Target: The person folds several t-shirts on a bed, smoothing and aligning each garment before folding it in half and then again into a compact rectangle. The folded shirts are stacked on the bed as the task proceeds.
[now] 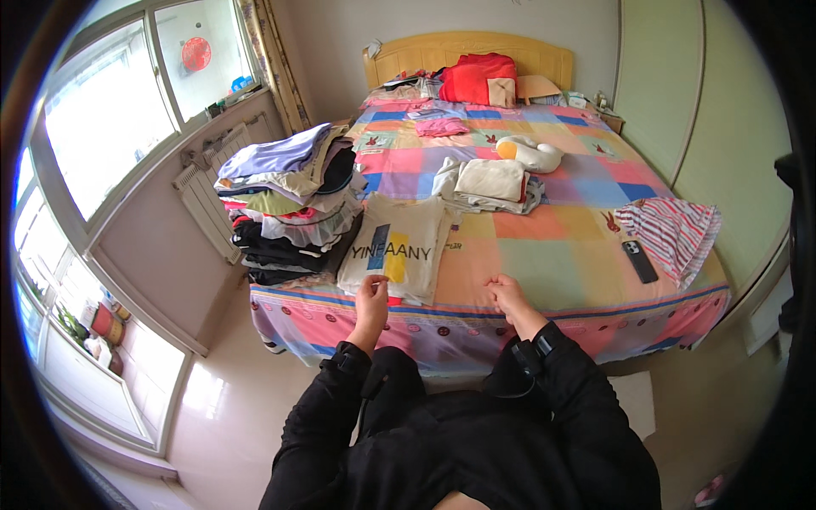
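Observation:
My left hand [371,305] is at the lower hem of a folded white T-shirt [417,242] with printed lettering and blue and yellow blocks. Its fingers are bent close together; whether they pinch any cloth cannot be told. Over the bed's near edge, right of the shirt, my right hand [510,298] holds nothing, its fingers loosely curled and slightly apart. A tall stack of folded clothes [290,210] stands directly left of the shirt, a lilac garment [274,153] on top. Beyond the shirt to the right lies a smaller pile of folded white and grey clothes [491,182].
On the patchwork bedspread [548,255] are a striped garment [676,233], a black smartphone [639,261], a white neck pillow [532,154] and folded pink cloth [442,127]. Red bedding [479,78] is piled near the wooden headboard [446,48]. A radiator [207,204] is at left.

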The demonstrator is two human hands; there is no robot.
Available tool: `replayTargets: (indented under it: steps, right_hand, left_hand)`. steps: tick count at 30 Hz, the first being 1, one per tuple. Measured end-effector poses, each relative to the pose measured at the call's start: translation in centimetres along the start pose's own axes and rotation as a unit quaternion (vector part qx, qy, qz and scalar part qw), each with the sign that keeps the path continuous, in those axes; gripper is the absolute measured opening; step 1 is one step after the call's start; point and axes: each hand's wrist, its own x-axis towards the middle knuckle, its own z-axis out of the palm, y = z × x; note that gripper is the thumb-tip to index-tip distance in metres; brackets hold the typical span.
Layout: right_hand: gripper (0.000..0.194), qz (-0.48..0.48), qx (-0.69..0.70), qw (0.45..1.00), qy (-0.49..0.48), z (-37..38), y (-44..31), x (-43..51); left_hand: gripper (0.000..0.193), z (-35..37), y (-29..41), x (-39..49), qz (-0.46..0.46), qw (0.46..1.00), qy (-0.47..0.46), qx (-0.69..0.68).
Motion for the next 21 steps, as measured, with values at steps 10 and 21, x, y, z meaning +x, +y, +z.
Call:
replayTargets:
  steps: [10, 21]
  right_hand:
    - [0.019, -0.179, -0.246, 0.940, 0.155, -13.5, 3.6, 1.5]
    - [0.020, -0.128, -0.111, 0.983, 0.070, -14.6, 4.2, 1.9]
  left_hand:
    - [0.025, 13.0, 2.0, -1.3, 0.038, 0.958, -0.219, 0.183]
    - [0.028, 17.5, -1.1, 0.4, 0.113, 0.919, -0.174, 0.336]
